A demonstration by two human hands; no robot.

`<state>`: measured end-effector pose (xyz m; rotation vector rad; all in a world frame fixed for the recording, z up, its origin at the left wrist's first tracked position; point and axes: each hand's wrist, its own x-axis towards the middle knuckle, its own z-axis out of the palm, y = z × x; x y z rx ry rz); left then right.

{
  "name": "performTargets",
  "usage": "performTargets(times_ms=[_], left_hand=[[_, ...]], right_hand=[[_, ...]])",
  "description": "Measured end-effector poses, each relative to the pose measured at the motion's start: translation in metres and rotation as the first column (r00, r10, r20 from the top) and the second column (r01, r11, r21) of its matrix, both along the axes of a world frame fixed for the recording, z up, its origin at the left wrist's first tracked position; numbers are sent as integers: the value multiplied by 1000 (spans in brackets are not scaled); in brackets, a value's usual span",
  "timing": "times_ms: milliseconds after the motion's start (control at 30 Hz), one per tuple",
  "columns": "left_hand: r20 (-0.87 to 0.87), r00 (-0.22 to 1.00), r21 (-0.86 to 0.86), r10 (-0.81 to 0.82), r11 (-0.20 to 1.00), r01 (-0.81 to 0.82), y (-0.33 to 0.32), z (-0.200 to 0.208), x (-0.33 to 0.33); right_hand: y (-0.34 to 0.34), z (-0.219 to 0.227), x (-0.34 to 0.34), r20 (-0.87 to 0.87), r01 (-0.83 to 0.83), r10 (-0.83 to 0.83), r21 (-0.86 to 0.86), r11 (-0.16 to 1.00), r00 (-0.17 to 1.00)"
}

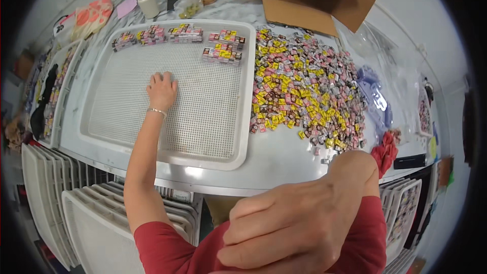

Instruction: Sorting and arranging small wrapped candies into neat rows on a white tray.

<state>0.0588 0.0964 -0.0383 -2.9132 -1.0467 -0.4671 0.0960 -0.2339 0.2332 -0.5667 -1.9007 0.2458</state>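
In the head view, the left hand (162, 92) is over the bare middle of a white tray (208, 101) with a fine mesh floor. Its fingers are slightly bent and a little apart, and nothing shows in its hold; whether the fingertips press on the mesh I cannot tell. A thin bracelet (157, 111) circles that wrist.

The right hand (284, 223) is raised close to the camera, its back turned up and its fingers curled inward — the palm is hidden, so I cannot tell how tightly it is closed or whether it has hold of anything.

Small blocks stand in clusters inside the tray: three clusters (186, 34) run along the far side, and two more (222, 54) sit near the far right corner, one in front of the other. Their faces are pink, yellow and dark.

Just right of the tray, a wide loose pile (299, 91) of small pink, yellow, brown and grey pieces spreads over the table (279, 155). An open cardboard box (299, 18) lies behind the pile. A red cloth (386, 152) is near the pile's right edge, and upright trays (45, 193) are ranged below the table at left.
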Motion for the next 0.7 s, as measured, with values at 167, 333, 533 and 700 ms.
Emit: performTargets(times_ms=[167, 333, 533, 700], left_hand=[[115, 983, 26, -146, 989, 144, -35, 28, 61], [151, 975, -170, -162, 968, 187, -42, 48, 108], [130, 975, -579, -182, 784, 224, 5, 39, 129], [-26, 945, -481, -326, 833, 273, 9, 41, 139]], right_hand=[[-46, 29, 27, -306, -113, 32, -249, 962, 951], [-84, 11, 54, 62, 98, -91, -113, 989, 994], [-155, -39, 96, 264, 692, -704, -579, 430, 659], [-161, -118, 114, 179, 681, -804, -650, 336, 568]])
